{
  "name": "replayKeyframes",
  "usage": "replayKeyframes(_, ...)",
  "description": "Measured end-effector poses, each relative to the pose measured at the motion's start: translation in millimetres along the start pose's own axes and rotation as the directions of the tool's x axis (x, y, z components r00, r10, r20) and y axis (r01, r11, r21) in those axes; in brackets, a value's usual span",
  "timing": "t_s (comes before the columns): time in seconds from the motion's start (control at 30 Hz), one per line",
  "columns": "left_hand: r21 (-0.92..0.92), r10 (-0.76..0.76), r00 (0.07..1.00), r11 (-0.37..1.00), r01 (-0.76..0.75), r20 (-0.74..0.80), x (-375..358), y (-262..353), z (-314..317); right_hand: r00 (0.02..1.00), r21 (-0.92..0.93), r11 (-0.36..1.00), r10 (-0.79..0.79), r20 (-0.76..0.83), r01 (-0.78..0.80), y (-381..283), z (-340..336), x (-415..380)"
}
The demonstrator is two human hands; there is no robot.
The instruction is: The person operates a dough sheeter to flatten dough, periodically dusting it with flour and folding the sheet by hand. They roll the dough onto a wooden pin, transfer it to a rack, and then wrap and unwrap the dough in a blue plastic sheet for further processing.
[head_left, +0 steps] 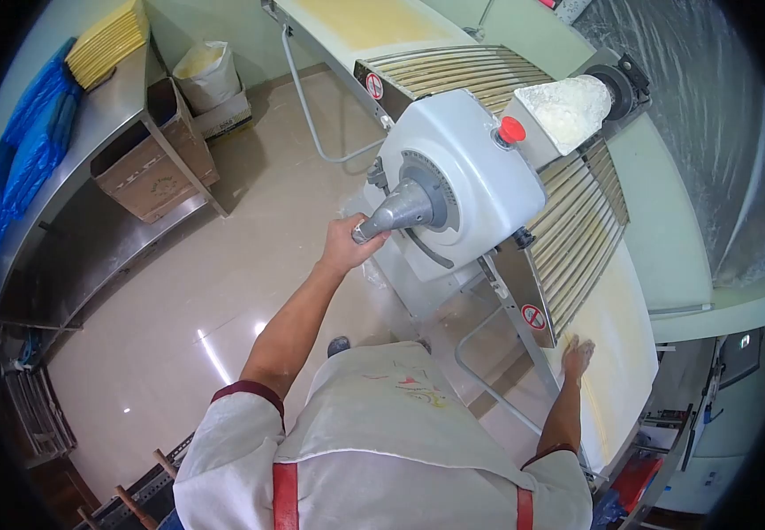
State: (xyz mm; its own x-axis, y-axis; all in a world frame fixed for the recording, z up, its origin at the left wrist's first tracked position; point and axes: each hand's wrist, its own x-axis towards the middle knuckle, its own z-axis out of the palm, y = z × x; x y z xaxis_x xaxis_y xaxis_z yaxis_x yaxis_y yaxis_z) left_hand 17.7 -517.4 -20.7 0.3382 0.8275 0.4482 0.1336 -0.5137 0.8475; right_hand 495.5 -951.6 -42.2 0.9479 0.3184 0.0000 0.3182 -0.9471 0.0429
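My left hand (351, 243) is wrapped round the end of the grey lever (403, 212) on the side of a white dough-sheeting machine (479, 168). At the right, my right hand (578, 356) lies on the pale dough-covered belt (616, 344), just below the slatted metal guard (577, 238); its fingers look spread. A red knob (511, 131) sits on top of the machine. Behind it, a white tray holds flour (568, 110). Another stretch of belt with yellowish dough (373, 22) runs off at the top.
A steel table (108, 124) on the left carries blue plastic (42, 132) and yellow stacked sheets (108, 44). Beneath it is a cardboard box (157, 168), near a white bag (205, 75). Bent metal rails (307, 106) stick out beside the machine. Plastic sheeting (692, 115) hangs at the right.
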Motion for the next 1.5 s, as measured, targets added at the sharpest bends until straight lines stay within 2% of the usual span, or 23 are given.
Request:
replayKeyframes(0.1,0.014,0.062,0.996,0.998,-0.063,0.06,13.2,-7.0,-11.9,0.995,0.104,0.99,-0.097,-0.028,0.099,-14.9,-2.6,-3.3)
replayKeyframes(0.53,0.086,0.032,0.995,0.996,-0.04,0.093,9.9,-6.9,-10.7,0.923,0.174,0.908,-0.359,-0.141,0.38,-40.7,10.6,16.9)
replayKeyframes(0.7,0.111,0.09,0.992,0.989,-0.099,0.084,17.4,10.0,-15.4,0.819,0.199,0.802,-0.509,-0.264,0.563,-52.2,7.9,30.3)
replayKeyframes(0.77,-0.039,0.169,0.985,0.985,-0.168,0.03,29.2,28.8,-15.9,0.749,0.229,0.722,-0.569,-0.339,0.653,-52.4,3.0,40.2)
replayKeyframes(0.83,0.02,0.3,0.954,0.954,-0.3,0.006,58.3,65.8,-12.0,0.715,0.358,0.62,-0.571,-0.404,0.698,-72.3,-16.4,41.3)
replayKeyframes(0.87,0.06,0.308,0.951,0.95,-0.307,-0.026,74.5,92.5,-9.2,0.658,0.147,0.671,-0.618,-0.429,0.726,-63.1,5.2,63.6)
replayKeyframes(0.9,0.138,0.346,0.936,0.932,-0.335,-0.065,92.1,117.7,-3.9,0.863,0.467,0.726,-0.429,-0.266,0.505,-82.1,-18.1,51.9)
replayKeyframes(0.93,0.179,0.327,0.941,0.934,-0.308,-0.085,107.5,123.6,6.3,0.71,0.251,0.678,-0.569,-0.414,0.691,-60.3,30.5,81.0)
replayKeyframes(0.97,0.15,0.26,0.961,0.958,-0.245,-0.09,121.5,152.4,21.7,0.738,0.199,0.74,-0.528,-0.421,0.643,-65.0,32.5,77.0)
replayKeyframes(1.0,0.136,0.308,0.946,0.946,-0.293,-0.104,138.1,156.2,33.4,0.786,0.308,0.759,-0.406,-0.466,0.574,-59.3,47.3,79.1)
replayKeyframes(1.07,0.171,0.208,0.976,0.966,-0.195,-0.063,167.9,162.0,59.4,0.903,0.24,0.887,-0.328,-0.277,0.395,-33.0,-11.0,50.9)
replayKeyframes(1.1,0.106,0.214,0.977,0.972,-0.211,-0.011,191.6,132.9,58.0,0.932,0.219,0.917,-0.286,-0.222,0.333,-11.0,-34.4,37.5)
replayKeyframes(1.13,0.165,0.232,0.967,0.955,-0.247,0.108,209.4,107.7,51.7,0.953,0.203,0.938,-0.251,-0.168,0.282,10.0,-41.5,38.3)
replayKeyframes(1.17,0.014,0.01,0.97,1.0,-0.014,0.242,232.8,65.3,36.2,0.971,0.133,0.988,-0.043,-0.233,0.076,135.5,6.1,59.7)
replayKeyframes(1.2,0.121,-0.132,0.949,0.988,0.101,0.285,226.6,97.7,49.7,0.966,0.191,0.979,0.12,-0.23,-0.076,203.7,14.7,68.9)
replayKeyframes(1.23,0.142,-0.128,0.935,0.986,0.084,0.331,226.9,100.9,52.6,0.934,0.186,0.953,0.278,-0.225,-0.239,266.3,20.2,78.7)
replayKeyframes(1.27,0.317,-0.057,0.893,0.943,-0.098,0.447,241.4,78.8,35.6,0.843,0.182,0.894,0.447,-0.299,-0.41,292.9,19.0,93.2)
replayKeyframes(1.3,0.353,-0.132,0.892,0.935,-0.033,0.432,247.9,78.1,18.7,0.721,0.192,0.807,0.587,-0.369,-0.559,305.6,13.7,108.0)
replayKeyframes(1.37,0.413,-0.269,0.879,0.906,0.093,0.393,259.0,80.3,17.2,0.958,0.238,0.967,0.146,-0.247,-0.086,259.5,68.3,169.5)
replayKeyframes(1.4,0.43,-0.292,0.88,0.896,0.113,0.375,260.4,80.4,14.9,0.946,0.311,0.921,-0.145,-0.289,0.236,173.6,55.4,172.3)
replayKeyframes(1.43,0.444,-0.285,0.881,0.891,0.099,0.377,258.0,82.8,19.3,0.737,0.281,0.72,-0.453,-0.501,0.634,97.5,51.3,162.1)
replayKeyframes(1.47,0.454,-0.275,0.882,0.887,0.079,0.383,257.4,85.8,22.4,0.738,0.499,0.563,-0.611,-0.285,0.659,28.5,-6.5,135.8)
replayKeyframes(1.5,0.463,-0.269,0.885,0.884,0.069,0.381,256.1,88.6,23.4,0.723,0.472,0.565,-0.629,-0.284,0.677,30.5,-2.7,150.6)
